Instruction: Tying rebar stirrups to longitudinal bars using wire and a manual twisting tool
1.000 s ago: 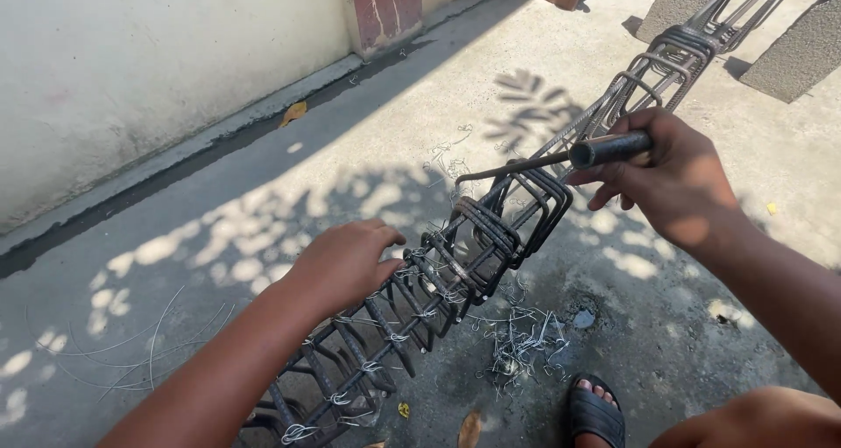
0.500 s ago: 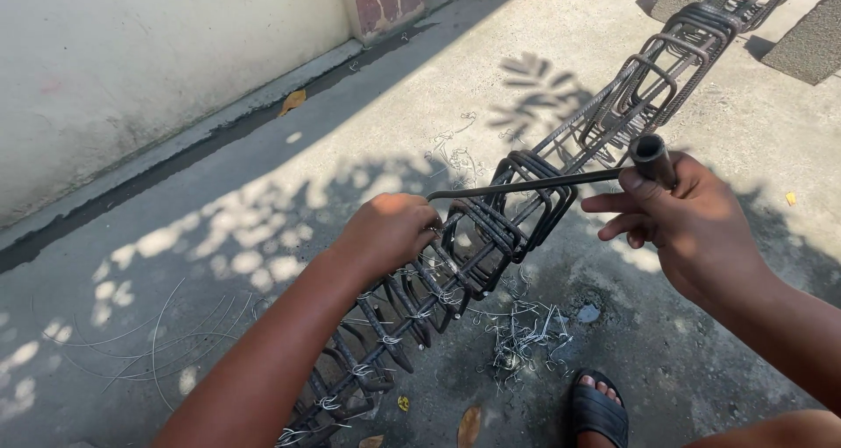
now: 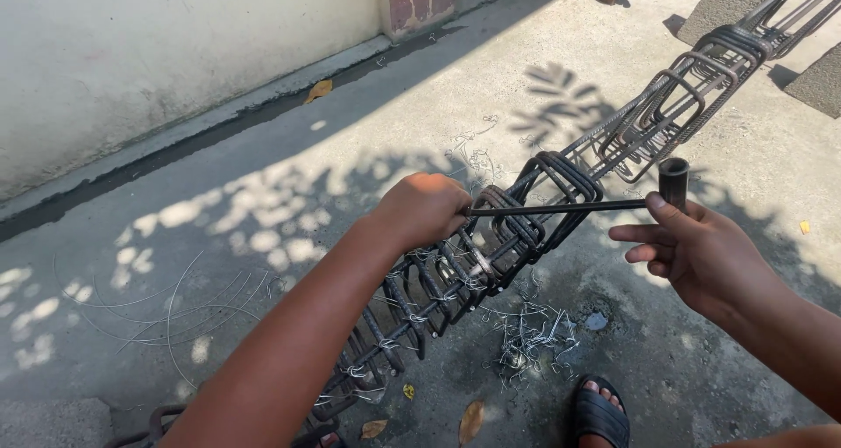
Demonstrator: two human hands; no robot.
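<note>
Over a sunlit concrete floor (image 3: 263, 141), the left hand (image 3: 422, 208) is gripping the rebar cage (image 3: 491, 246), steadying it while the right hand (image 3: 701, 251), fingers loosely curled, is holding a hooked tying tool (image 3: 604, 204) at a stirrup.

A long cage of steel rebar with wire-tied stirrups (image 3: 526, 229) runs diagonally from lower left to upper right above the concrete floor (image 3: 368, 124); a heap of cut tie-wire scraps (image 3: 530, 338) lies under it, just beyond a sandalled foot (image 3: 600, 413); loose curved wires (image 3: 166, 303) lie left; a plastered wall (image 3: 131, 54) stands behind.
</note>
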